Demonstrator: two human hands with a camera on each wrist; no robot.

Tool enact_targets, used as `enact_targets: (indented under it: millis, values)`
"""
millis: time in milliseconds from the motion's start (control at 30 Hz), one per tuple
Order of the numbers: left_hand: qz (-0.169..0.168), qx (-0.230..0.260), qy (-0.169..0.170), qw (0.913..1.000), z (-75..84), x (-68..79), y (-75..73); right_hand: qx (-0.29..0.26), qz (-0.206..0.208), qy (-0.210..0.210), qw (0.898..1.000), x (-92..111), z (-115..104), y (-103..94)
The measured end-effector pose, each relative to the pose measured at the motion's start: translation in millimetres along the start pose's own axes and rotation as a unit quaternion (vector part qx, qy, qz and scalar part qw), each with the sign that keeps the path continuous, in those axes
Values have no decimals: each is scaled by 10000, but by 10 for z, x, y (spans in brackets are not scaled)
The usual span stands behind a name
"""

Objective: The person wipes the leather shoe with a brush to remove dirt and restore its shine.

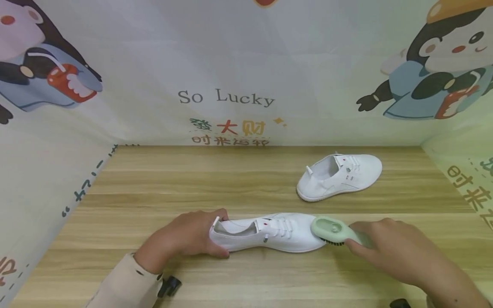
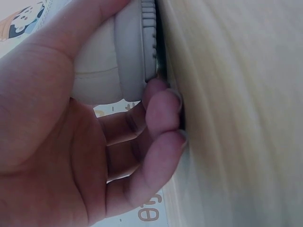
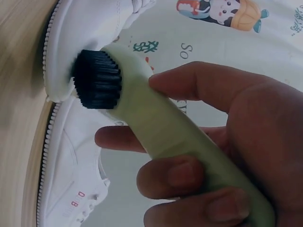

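A white lace-up shoe (image 1: 300, 233) lies sideways across the front of the table, its toe to the right. My left hand (image 1: 188, 235) grips it around the heel; in the left wrist view the fingers (image 2: 163, 111) curl in by the sole edge, close to the tabletop. My right hand (image 1: 393, 246) holds a pale green brush (image 1: 331, 228) by its handle. The dark bristles (image 3: 97, 78) meet the toe of the shoe in the right wrist view.
A second white shoe (image 1: 346, 177) stands farther back on the right of the wooden table (image 1: 192, 179). Printed cloth walls (image 1: 231, 55) with cartoon figures and lettering rise behind and at both sides.
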State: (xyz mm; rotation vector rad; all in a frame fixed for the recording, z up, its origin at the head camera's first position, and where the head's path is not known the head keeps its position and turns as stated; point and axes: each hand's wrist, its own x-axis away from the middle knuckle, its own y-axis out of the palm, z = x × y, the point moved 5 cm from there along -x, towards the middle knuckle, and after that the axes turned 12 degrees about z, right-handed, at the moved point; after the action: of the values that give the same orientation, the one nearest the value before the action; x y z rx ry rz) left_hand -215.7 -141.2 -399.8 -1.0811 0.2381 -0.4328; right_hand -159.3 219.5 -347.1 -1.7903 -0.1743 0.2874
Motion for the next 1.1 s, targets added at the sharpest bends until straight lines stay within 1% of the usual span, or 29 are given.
enact_targets:
  millis: [167, 300, 433, 633, 767, 900, 1100]
  values:
    - [-34, 9, 4, 10000, 4, -3, -6, -305, 199, -200, 9991, -23, -108, 27]
    - [-88, 30, -5, 10000, 4, -10, -7, -339, 464, -330, 9978, -69, -181, 57]
    - [-76, 5, -3, 10000, 2, -14, -14, -296, 692, -341, 9966, -121, -221, 107]
    - [-75, 0, 32, 10000, 9, -12, -19, -334, 900, -265, 9950, -156, -225, 149]
    - [-49, 2, 29, 10000, 10, -17, -17, -225, 909, -166, 9955, -159, -185, 154]
    - [-75, 5, 67, 9999, 7, -10, -5, -57, 779, -41, 9969, -159, -130, 166]
    - [-57, -7, 68, 10000, 4, -6, 3, 45, 578, 72, 9983, -152, -87, 144]
